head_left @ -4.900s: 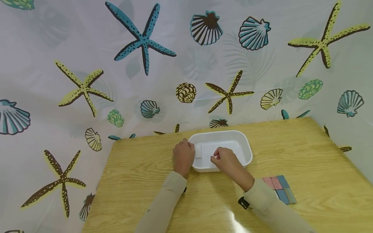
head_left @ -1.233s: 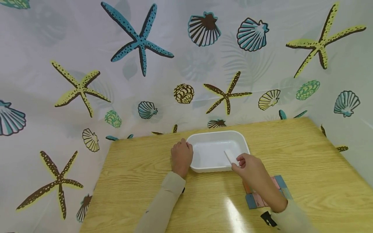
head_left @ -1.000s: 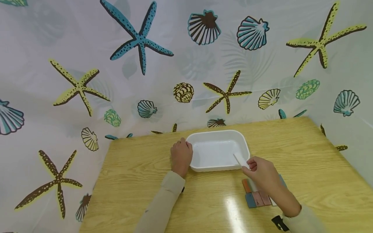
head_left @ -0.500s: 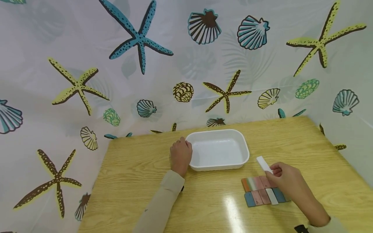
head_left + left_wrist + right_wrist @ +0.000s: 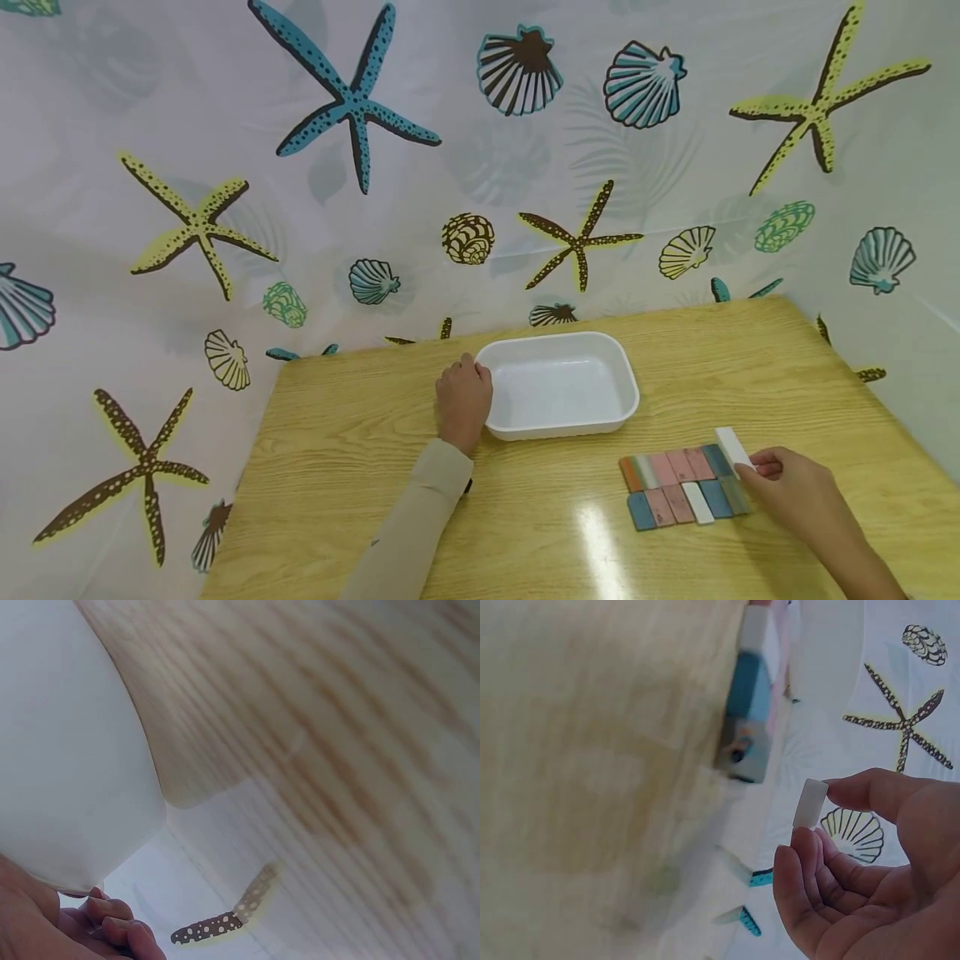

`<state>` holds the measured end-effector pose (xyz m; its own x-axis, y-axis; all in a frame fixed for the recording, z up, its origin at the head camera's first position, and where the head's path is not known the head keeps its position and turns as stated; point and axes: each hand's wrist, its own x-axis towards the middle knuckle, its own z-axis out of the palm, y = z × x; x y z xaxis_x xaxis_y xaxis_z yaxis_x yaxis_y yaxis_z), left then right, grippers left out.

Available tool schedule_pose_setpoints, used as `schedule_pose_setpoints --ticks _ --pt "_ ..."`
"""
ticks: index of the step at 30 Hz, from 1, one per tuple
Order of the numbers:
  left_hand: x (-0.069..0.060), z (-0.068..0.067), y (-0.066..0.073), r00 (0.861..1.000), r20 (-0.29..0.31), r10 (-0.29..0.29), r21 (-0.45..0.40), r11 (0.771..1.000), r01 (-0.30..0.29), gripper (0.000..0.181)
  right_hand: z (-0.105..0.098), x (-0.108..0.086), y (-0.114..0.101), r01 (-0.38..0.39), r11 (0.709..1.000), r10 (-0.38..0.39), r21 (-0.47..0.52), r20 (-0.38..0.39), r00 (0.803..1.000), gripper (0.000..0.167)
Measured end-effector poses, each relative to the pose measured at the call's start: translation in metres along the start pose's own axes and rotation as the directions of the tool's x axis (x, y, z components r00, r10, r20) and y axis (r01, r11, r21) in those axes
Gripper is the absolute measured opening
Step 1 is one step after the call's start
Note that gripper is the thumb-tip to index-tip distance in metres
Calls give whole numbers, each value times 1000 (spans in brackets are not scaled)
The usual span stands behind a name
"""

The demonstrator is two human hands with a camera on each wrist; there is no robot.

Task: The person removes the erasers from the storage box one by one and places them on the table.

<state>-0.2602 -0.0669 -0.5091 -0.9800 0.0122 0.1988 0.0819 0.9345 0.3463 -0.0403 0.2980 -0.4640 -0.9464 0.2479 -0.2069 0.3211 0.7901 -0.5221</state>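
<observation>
My left hand (image 5: pixel 463 402) grips the left rim of a white rectangular plastic tub (image 5: pixel 556 430). In the left wrist view its fingers (image 5: pixel 112 930) curl at the edge of the tub. My right hand (image 5: pixel 802 493) pinches a small white rectangular block (image 5: pixel 733 448) by one end, between thumb and fingertips. That block is tilted, at the right end of two rows of similar flat blocks. A pink block (image 5: pixel 681 464), a blue block (image 5: pixel 716 497) and a second white block (image 5: pixel 698 502) lie in these rows. Whether the held block touches them I cannot tell.
The wood-grain table (image 5: pixel 360 500) carries the tub near its back edge and the block rows to the front right. Behind and beside it hangs a white curtain (image 5: pixel 420 208) printed with starfish and shells.
My right hand has lifted the white block out of the tub and carried it right and towards me, to the end of the block rows. My left hand stays on the tub.
</observation>
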Motion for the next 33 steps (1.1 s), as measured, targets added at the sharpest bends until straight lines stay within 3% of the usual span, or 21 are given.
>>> schedule_pose_setpoints --ticks 6,17,22,33 --pt "-1 -1 0 999 -25 20 -6 1000 -21 27 4 -3 19 -25 1000 25 -17 -1 1000 58" --pt "-2 1 -2 998 -53 37 -35 999 -39 26 18 -1 28 -50 999 50 -7 19 999 54" --pt "-2 1 -2 996 -71 45 -39 998 -48 26 20 -2 29 -10 1000 10 -14 -5 1000 53" --pt "-2 -1 0 999 -33 16 -17 1000 -16 27 19 -2 31 -1 1000 1 -12 -1 1000 47"
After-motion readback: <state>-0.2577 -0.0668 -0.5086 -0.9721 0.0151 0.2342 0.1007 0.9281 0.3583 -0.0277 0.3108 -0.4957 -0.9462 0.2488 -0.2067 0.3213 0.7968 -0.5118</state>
